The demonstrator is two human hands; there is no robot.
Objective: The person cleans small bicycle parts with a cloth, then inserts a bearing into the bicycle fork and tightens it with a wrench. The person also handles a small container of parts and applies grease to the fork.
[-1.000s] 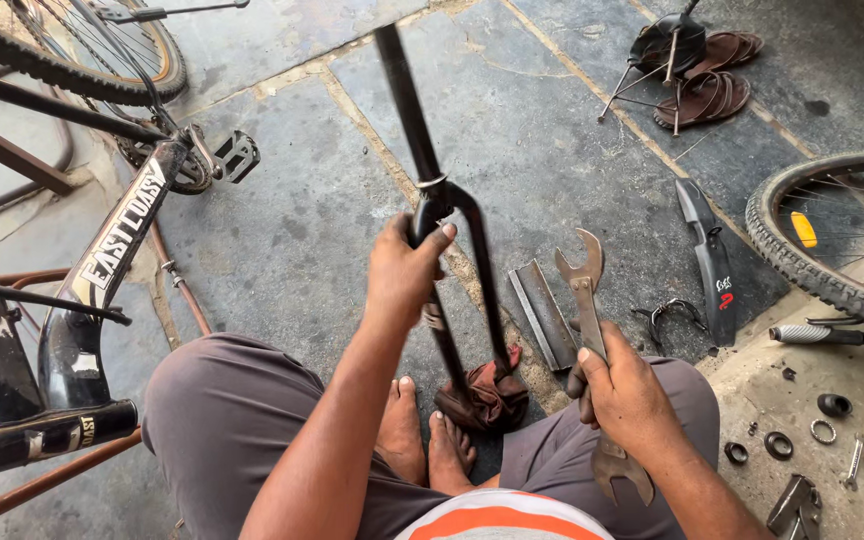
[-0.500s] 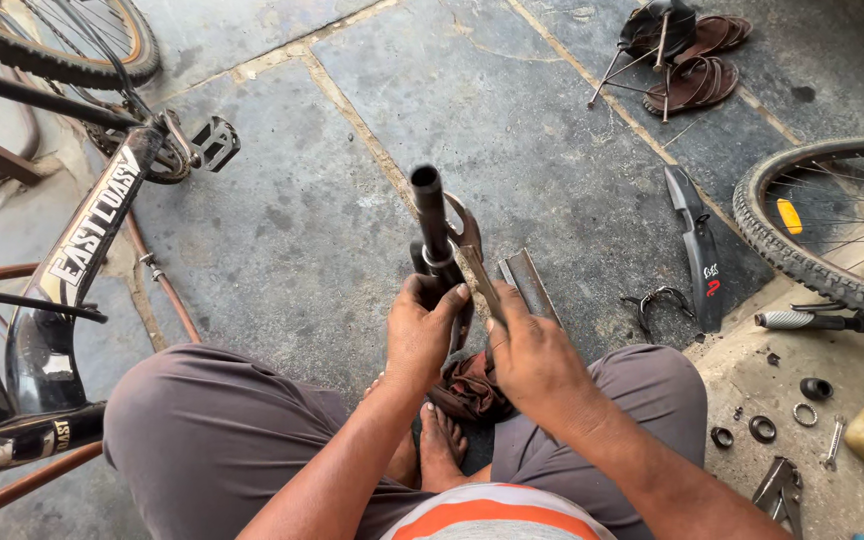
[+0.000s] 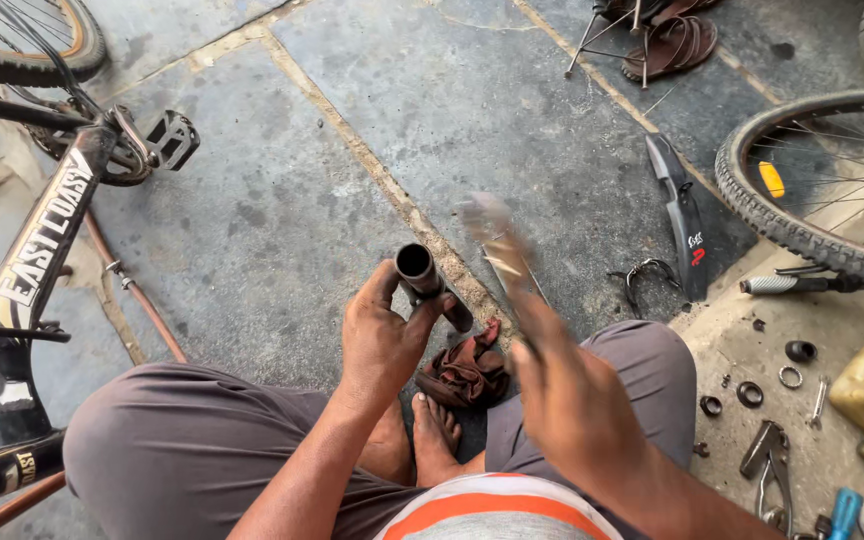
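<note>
At the centre of the frame the left hand [image 3: 382,340] is clenched around a black fork tube [image 3: 422,280], its open end facing up just above the grip and its lower part running down toward a brown rag [image 3: 467,372] on the stone floor [image 3: 282,200]. The right hand [image 3: 572,400], lower right of centre, grasps a motion-blurred wrench [image 3: 497,250] that rises just right of the tube.
</note>
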